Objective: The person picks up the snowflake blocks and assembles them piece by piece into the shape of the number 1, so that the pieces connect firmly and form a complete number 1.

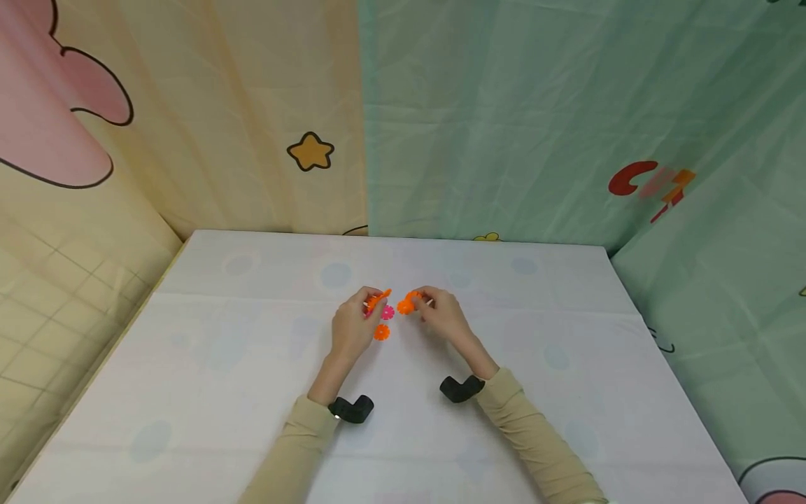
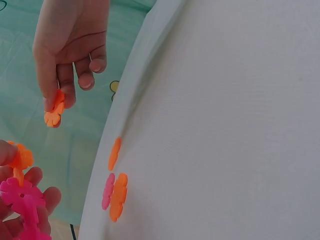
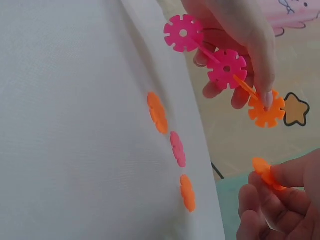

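Note:
My left hand (image 1: 354, 327) grips a short chain of slotted snowflake discs, clearest in the right wrist view: two pink discs (image 3: 217, 75) linked to orange ones (image 3: 273, 117), with the thumb on the end orange disc. Facing it, my right hand (image 1: 446, 315) pinches a single orange disc (image 2: 53, 118) between thumb and fingers. A small gap separates this disc from the chain. Below the hands, an orange disc (image 1: 381, 337), a pink disc (image 1: 388, 317) and another orange disc (image 1: 404, 309) lie apart on the table.
The white-covered table (image 1: 220, 392) carries faint pastel spots. Patterned curtains (image 1: 504, 126) hang behind it and at its sides. A black wrist mount (image 1: 354, 411) sits on the left wrist, and a second black mount (image 1: 460, 390) on the right.

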A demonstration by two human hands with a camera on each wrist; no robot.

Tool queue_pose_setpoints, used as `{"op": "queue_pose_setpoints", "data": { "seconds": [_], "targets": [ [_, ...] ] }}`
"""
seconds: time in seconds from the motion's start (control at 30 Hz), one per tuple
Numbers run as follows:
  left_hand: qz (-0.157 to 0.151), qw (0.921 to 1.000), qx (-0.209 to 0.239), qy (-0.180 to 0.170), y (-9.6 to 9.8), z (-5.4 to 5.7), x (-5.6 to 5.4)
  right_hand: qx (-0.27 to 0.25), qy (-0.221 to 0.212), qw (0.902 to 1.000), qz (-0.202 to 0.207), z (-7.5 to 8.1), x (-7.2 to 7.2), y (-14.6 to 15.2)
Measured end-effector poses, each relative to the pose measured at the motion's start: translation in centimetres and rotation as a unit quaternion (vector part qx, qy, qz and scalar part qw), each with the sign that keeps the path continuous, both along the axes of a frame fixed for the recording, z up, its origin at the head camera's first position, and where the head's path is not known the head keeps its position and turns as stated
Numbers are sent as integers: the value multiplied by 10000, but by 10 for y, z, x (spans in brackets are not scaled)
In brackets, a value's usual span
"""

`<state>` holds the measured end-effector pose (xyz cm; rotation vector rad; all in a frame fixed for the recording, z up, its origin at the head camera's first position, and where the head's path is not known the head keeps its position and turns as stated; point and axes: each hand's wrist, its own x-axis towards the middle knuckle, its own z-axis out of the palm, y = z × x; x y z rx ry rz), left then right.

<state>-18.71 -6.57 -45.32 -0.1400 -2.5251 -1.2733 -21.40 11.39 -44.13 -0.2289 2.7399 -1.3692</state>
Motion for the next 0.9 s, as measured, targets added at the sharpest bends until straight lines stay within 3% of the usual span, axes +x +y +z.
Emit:
{"op": "queue_pose_setpoints", "data": {
  "seconds": [0.37,0.9],
  "targets": [
    [7,10000,-4,-53,7,0,2,-293,366,9989,94,9,0,7],
    [-244,9997,-51,66,14,5,6,-830,695,9941,-101,24,2,10]
  ]
}}
